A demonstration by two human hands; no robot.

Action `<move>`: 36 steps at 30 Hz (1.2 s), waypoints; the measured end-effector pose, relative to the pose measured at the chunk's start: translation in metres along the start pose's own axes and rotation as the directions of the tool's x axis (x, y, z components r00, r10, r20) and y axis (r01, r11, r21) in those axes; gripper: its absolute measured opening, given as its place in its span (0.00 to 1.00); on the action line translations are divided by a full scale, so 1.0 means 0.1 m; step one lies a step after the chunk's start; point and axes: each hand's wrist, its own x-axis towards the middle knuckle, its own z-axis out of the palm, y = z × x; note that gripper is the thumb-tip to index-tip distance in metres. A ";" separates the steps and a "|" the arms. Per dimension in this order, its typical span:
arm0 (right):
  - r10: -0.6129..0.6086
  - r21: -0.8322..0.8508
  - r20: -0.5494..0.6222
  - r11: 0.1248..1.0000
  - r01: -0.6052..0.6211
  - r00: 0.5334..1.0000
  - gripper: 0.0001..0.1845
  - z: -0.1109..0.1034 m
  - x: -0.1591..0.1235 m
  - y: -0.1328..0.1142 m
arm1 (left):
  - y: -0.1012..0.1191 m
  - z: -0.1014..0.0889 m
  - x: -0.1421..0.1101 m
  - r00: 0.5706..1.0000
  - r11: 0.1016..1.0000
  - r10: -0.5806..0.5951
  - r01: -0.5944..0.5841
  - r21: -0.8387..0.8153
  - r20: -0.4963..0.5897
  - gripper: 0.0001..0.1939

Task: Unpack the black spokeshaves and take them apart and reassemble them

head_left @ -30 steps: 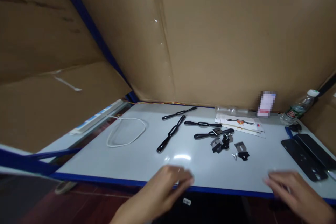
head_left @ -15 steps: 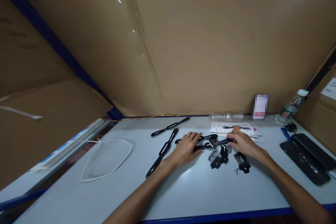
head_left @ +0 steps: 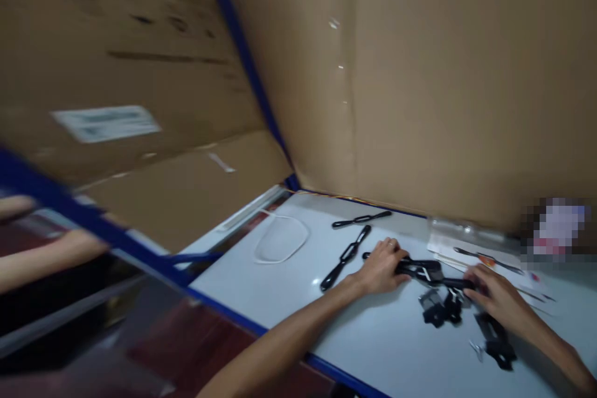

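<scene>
"Both hands have come from the near edge of the bench [head_left: 242, 289] to the handled frames, farther back. What's gripped?"

"Right fingers [head_left: 481, 280] close around one end of the nearer frame [head_left: 458, 283]; the left hand [head_left: 385, 266] curves over its other end, though I can't tell whether it's clasping."

"How far along does it look?"

"Early, I'd judge: dark plates [head_left: 433, 316] and silvery screws [head_left: 476, 350] lie loose towards the front edge, apparently unfitted."

"And the materials?"

"Glossy black, slim handles with slotted middles, like the steeply angled frame [head_left: 332, 277] to the left; flat, lobed plates; smooth, pale benchtop."
</scene>
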 end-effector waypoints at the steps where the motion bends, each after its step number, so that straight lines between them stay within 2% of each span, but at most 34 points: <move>1: 0.014 0.032 0.001 0.999 -0.014 1.000 0.06 0.02 0.02 0.07 | 0.00 0.00 0.01 1.000 1.000 -0.002 0.002 0.009 0.002 0.25; 3: 0.029 0.099 0.030 0.995 -0.032 0.999 0.09 0.06 0.07 0.21 | 0.00 -0.01 0.02 1.000 1.000 -0.001 0.001 0.030 0.001 0.24; 5: 0.039 0.153 -0.005 0.988 -0.038 0.999 0.12 0.10 0.11 0.31 | 0.01 -0.02 0.00 1.000 0.999 0.018 -0.018 0.051 0.000 0.19; 9: 0.058 0.189 -0.060 0.981 -0.045 0.997 0.14 0.15 0.12 0.34 | 0.06 -0.01 -0.05 0.994 0.991 0.105 -0.105 0.084 0.004 0.11; 14: 0.048 0.152 -0.038 0.988 -0.041 0.998 0.15 0.03 0.13 0.23 | -0.01 -0.04 -0.03 0.985 0.981 0.171 -0.170 0.090 -0.007 0.14; 17: 0.052 0.082 -0.038 0.995 -0.049 0.998 0.18 -0.07 0.10 0.13 | -0.04 -0.03 -0.02 0.987 0.986 0.157 -0.155 0.057 -0.027 0.15; 21: -0.023 -0.079 -0.060 0.997 0.018 0.998 0.14 -0.12 -0.01 -0.07 | -0.05 0.02 -0.04 0.993 0.995 0.097 -0.099 -0.028 -0.061 0.13; 25: 0.071 -0.161 -0.044 0.984 -0.077 0.997 0.11 -0.07 0.00 -0.22 | -0.11 0.05 0.01 0.997 0.992 0.064 -0.070 -0.106 -0.052 0.14; 28: 0.087 -0.177 -0.054 0.980 -0.096 0.995 0.11 -0.12 0.02 -0.32 | -0.07 -0.10 0.02 0.996 0.989 0.073 -0.078 -0.124 -0.043 0.16; 31: 0.098 -0.129 -0.169 0.984 -0.121 0.981 0.15 -0.29 -0.17 -0.51 | 0.13 -0.42 -0.25 0.993 0.981 0.064 -0.080 -0.175 -0.099 0.15; 32: 0.089 -0.052 -0.200 0.994 -0.101 0.976 0.16 -0.35 -0.33 -0.58 | 0.23 -0.53 -0.43 0.991 0.939 0.085 -0.114 -0.323 -0.102 0.14; 33: 0.059 0.070 -0.145 0.996 -0.049 0.988 0.15 -0.40 -0.53 -0.65 | 0.35 -0.61 -0.64 0.988 0.850 0.153 -0.141 -0.508 -0.018 0.13; 34: 0.010 0.227 -0.023 0.974 -0.005 1.000 0.15 -0.42 -0.78 -0.71 | 0.47 -0.68 -0.87 0.952 0.735 0.285 -0.144 -0.663 0.109 0.14; 35: -0.070 0.375 0.129 0.927 0.016 0.989 0.15 -0.43 -1.04 -0.78 | 0.59 -0.71 -1.10 0.917 0.687 0.366 -0.151 -0.711 0.158 0.13; 36: -0.123 0.430 0.192 0.902 0.029 0.974 0.13 -0.41 -1.32 -0.84 | 0.70 -0.72 -1.32 0.892 0.659 0.411 -0.148 -0.737 0.188 0.11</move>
